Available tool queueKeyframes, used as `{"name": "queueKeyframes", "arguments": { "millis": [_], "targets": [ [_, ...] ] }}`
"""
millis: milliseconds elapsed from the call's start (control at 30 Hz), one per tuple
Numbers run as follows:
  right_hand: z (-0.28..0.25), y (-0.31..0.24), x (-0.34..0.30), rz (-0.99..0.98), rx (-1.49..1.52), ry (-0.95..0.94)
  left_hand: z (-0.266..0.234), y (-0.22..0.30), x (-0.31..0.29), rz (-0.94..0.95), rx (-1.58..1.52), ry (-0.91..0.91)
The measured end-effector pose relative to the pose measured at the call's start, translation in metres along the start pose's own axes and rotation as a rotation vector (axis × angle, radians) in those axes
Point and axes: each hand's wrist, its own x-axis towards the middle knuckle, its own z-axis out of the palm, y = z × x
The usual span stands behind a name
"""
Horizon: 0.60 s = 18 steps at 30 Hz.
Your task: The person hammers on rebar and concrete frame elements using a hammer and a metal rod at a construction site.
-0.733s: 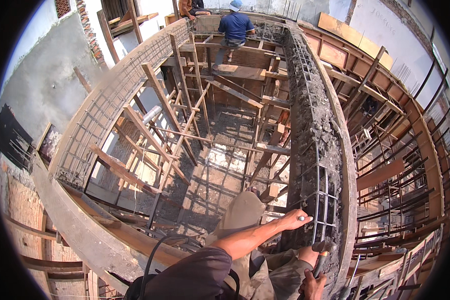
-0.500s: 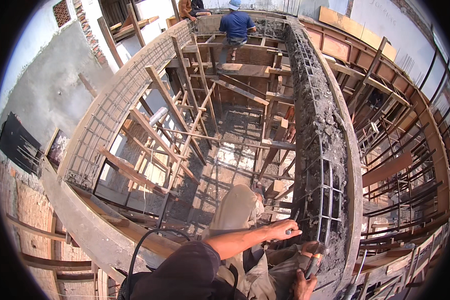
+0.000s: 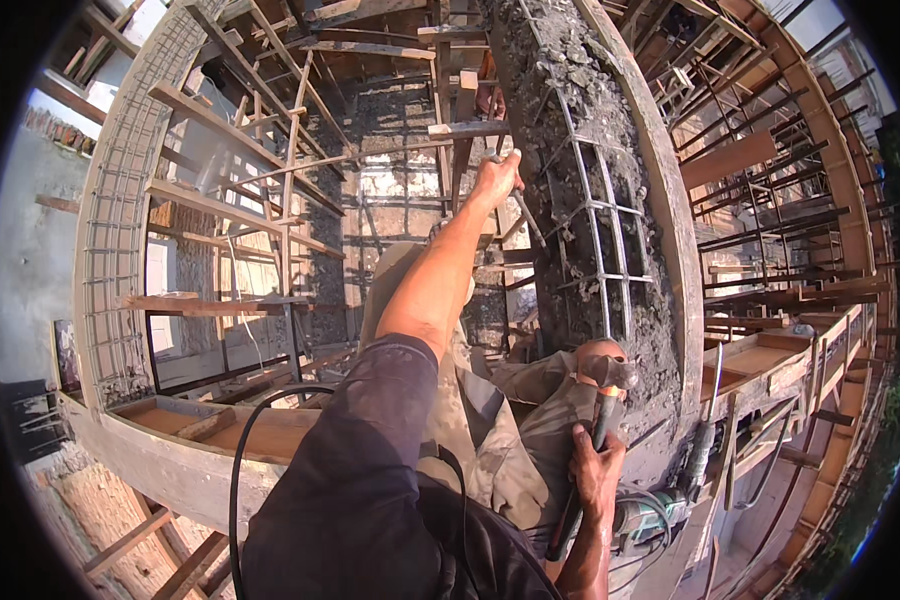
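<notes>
Stretched forward, my left hand [image 3: 496, 180] is closed around a steel chisel [image 3: 530, 217], whose lower end slants to the inner side of the broken concrete beam [image 3: 625, 175]. My right hand [image 3: 596, 470] grips a hammer [image 3: 606, 388] by its handle, close to my body. The hammer's dark metal head points up, in front of my bent knee and apart from the chisel. Bare steel bars [image 3: 600, 215] run along the chipped top of the beam, with rubble around them.
A green power breaker [image 3: 642, 515] with a long bit lies at my right. Timber props [image 3: 235, 215] cross the deep opening below left. Another rebar-filled beam form [image 3: 120, 215] stands on the left. A black cable [image 3: 238, 480] loops beside my left arm.
My left hand has reached farther forward along the beam with the chisel. My right hand has raised the hammer more upright. The view has tilted downward, so the other people are out of sight.
</notes>
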Motion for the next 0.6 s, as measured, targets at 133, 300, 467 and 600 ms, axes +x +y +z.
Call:
{"name": "queueKeyframes", "arguments": {
  "millis": [133, 300, 467, 600],
  "targets": [
    [-0.006, 0.009, 0.009, 0.023, -0.060, 0.086, 0.019, -0.011, -0.031, -0.038, -0.245, 0.020],
    [-0.008, 0.003, -0.005, 0.001, -0.036, 0.070, 0.000, -0.012, -0.063, -0.061, -0.401, 0.089],
    [-0.006, -0.010, -0.034, -0.046, -0.015, 0.068, -0.023, -0.017, -0.068, -0.227, -0.301, 0.165],
    [-0.008, -0.024, -0.066, -0.059, 0.041, 0.072, -0.011, -0.025, -0.087, -0.138, -0.267, 0.206]
  ]
}}
